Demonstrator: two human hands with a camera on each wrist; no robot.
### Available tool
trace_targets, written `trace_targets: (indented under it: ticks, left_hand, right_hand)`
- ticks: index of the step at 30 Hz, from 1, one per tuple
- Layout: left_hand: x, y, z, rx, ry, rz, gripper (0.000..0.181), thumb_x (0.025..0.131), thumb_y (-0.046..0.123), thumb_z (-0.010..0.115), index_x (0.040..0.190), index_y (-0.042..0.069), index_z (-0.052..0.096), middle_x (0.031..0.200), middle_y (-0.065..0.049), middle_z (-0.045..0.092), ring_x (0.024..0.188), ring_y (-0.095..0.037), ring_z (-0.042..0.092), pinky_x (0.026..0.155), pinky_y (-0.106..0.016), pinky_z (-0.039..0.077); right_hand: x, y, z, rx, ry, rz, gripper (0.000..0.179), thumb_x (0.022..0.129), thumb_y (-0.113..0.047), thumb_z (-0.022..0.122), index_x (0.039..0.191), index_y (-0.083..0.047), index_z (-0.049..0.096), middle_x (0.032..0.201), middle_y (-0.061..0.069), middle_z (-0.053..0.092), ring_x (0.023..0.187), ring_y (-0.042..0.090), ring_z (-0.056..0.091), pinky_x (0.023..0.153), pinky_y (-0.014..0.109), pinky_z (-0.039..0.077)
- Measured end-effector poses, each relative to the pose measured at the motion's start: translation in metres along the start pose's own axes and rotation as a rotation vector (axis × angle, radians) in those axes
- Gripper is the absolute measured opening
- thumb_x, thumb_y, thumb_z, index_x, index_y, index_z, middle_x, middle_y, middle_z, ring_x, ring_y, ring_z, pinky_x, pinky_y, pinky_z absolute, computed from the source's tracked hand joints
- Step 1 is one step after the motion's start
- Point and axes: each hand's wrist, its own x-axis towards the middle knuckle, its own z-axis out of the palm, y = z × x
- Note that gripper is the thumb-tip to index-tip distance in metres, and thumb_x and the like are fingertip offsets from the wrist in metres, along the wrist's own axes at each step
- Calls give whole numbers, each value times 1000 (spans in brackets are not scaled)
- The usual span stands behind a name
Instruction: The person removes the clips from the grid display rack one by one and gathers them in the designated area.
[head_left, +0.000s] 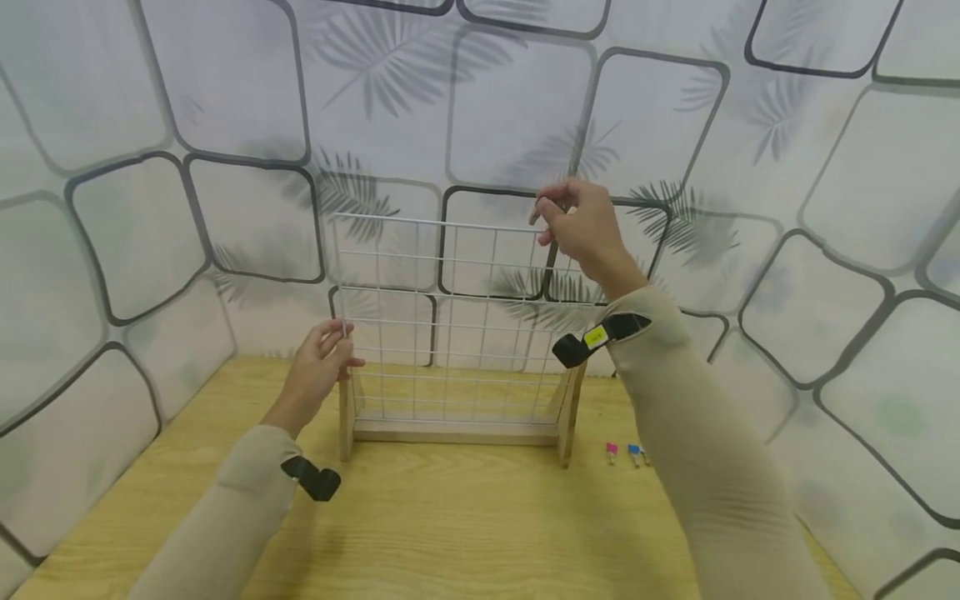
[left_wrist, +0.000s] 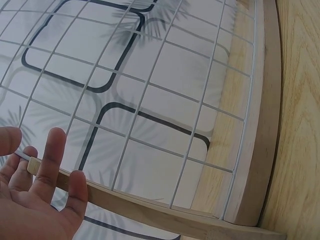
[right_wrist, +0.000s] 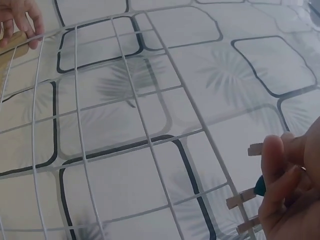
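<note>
Clip: the wooden clip (right_wrist: 255, 149) is in the right grip (head_left: 588, 223), pinched between fingertips, its free end jutting out past them.
Clip to top wire: just above the top wire (right_wrist: 193, 109) and apart from it; the head view puts the clip near the right end of that wire, with a narrow gap beneath.
Clip's long axis: steep in the head view, free end down and leaning slightly left; in the right wrist view it lies across the wire, much as its neighbours do.
Way from the grip: the wire lies below the fingertips, so what counts, I judge, is a short drop with the clip's mouth square to the wire.
Neighbours on the wire: an upper clip (right_wrist: 237, 199) with a teal piece (right_wrist: 259, 186) by it, and a lower clip (right_wrist: 247, 225), both astride the wire, farther right than the held one and partly behind the fingers.
Left grip: the left grip (head_left: 318, 362) holds the rack (head_left: 457, 435) by its left side, at the top of the left post (head_left: 346, 421), well apart from the clip.
Nearer hand: the right.
Clips on the counter: a pink clip (head_left: 612, 451) and a blue clip (head_left: 634, 452) lie on the counter (head_left: 450, 517), right of the rack; one more beside them is partly hidden by the sleeve (head_left: 697, 433).
</note>
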Motion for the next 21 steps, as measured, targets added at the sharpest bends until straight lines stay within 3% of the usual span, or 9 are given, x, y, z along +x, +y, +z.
trace_targets:
  ticks: [4,9,13,21]
  left_hand:
    - [-1,0,1,-2,-6,-3,55,106,21,41,151,2,19,156,-13,29,92,-5,62,84,-27,46]
    - [-4,0,-1,18,-16,-4,56,106,23,42,152,2,17,156,-12,28,95,-8,63,83,-26,47]
    - [-3,0,-2,30,-23,9,58,106,24,42,153,2,16,156,-13,28,95,-7,62,79,-24,48]
    - [0,1,-3,24,-23,8,58,106,24,42,152,2,16,156,-12,27,93,-4,62,79,-24,48]
  right_hand:
    - [-17,10,-14,44,-86,-1,28,101,-19,53,123,-2,58,111,10,61,67,15,62,54,25,48]
    - [-46,41,-34,32,-165,70,30,102,-18,53,124,2,57,111,12,61,70,17,63,56,27,49]
    - [-70,78,-54,-17,-190,146,33,102,-20,53,125,3,56,105,10,61,72,15,62,58,28,50]
    - [-121,167,-96,-96,-154,267,45,102,-26,52,129,10,49,101,7,64,73,10,61,57,28,49]
